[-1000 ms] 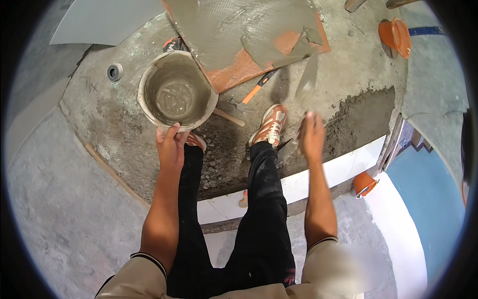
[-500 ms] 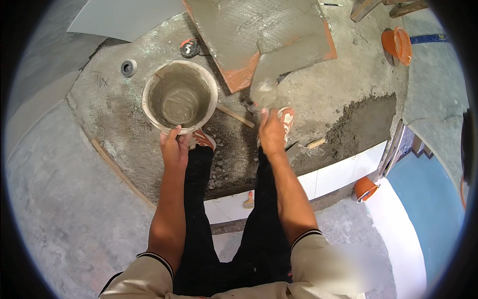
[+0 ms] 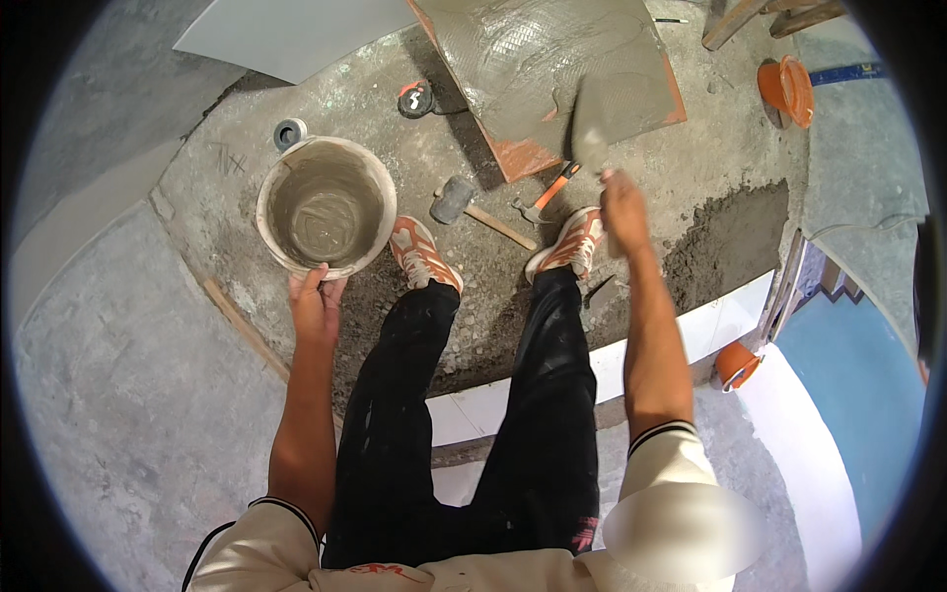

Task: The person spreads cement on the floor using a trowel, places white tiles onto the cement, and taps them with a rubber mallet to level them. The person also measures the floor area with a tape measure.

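My left hand (image 3: 314,308) grips the near rim of a pale bucket (image 3: 389,197), thumb over the edge. Grey wet mortar (image 3: 326,225) lies in the bucket and coats its inner wall. In my right hand (image 3: 624,212) is a trowel (image 3: 589,128), closed around its handle, which the fingers mostly hide. The trowel's blade is smeared grey and reaches over the near right part of a large tile (image 3: 523,158). A layer of wet mortar (image 3: 533,59) covers most of that tile, with orange-brown showing at its edges and near corner.
A rubber mallet (image 3: 454,200) and a claw hammer (image 3: 548,192) lie between my feet and the tile. Further left are a tape measure (image 3: 415,100) and a grey ring (image 3: 289,134). Orange buckets (image 3: 786,91) stand right. White tiles (image 3: 705,321) line the step edge; damp mortar (image 3: 730,237) spreads beside them.
My right hand and the trowel have moved right, and the blade has swung more upright in view. The bucket and my left hand have shifted left. The mallet and hammer show more fully.
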Motion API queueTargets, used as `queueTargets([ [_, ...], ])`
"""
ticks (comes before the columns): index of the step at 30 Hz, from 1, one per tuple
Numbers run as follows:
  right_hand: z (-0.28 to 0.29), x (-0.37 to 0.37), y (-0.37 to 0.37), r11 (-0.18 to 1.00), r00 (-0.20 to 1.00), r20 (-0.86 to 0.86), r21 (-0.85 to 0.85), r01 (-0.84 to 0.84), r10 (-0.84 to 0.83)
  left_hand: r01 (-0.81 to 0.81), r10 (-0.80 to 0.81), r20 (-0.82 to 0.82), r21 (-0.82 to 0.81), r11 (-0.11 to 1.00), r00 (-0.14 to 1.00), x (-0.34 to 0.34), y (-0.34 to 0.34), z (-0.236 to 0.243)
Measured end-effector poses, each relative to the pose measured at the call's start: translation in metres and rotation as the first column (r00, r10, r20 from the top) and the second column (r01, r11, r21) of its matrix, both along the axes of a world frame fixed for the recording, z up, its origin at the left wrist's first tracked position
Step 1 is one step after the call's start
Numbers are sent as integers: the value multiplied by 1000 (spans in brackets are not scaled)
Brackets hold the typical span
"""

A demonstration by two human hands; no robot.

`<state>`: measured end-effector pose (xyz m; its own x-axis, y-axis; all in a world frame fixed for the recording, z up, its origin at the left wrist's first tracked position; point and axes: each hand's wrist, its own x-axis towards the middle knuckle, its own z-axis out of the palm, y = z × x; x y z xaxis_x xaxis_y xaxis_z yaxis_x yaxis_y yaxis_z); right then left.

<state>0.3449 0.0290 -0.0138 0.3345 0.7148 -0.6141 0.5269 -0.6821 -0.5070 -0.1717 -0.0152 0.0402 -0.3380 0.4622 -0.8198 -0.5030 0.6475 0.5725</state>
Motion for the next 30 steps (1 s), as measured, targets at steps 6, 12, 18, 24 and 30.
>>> queueTargets([
  [6,7,-108,-63,969,953,194,-136,-208,232,-16,16,60,11,1000,998,-8,-2,3],
  [12,44,-135,-114,962,965,95,-146,-231,246,-55,56,20,-51,997,998,2,-10,8],
  [18,26,-53,-10,991,995,2,-96,97,-97,-81,83,79,-39,996,993,13,-19,9],
  [24,21,-64,-27,883,883,38,-48,-467,469,-146,149,71,-44,988,986,27,-28,10],
  [30,27,-82,-29,885,853,238,-98,-455,465,-188,192,78,-60,980,978,31,-45,5],
])
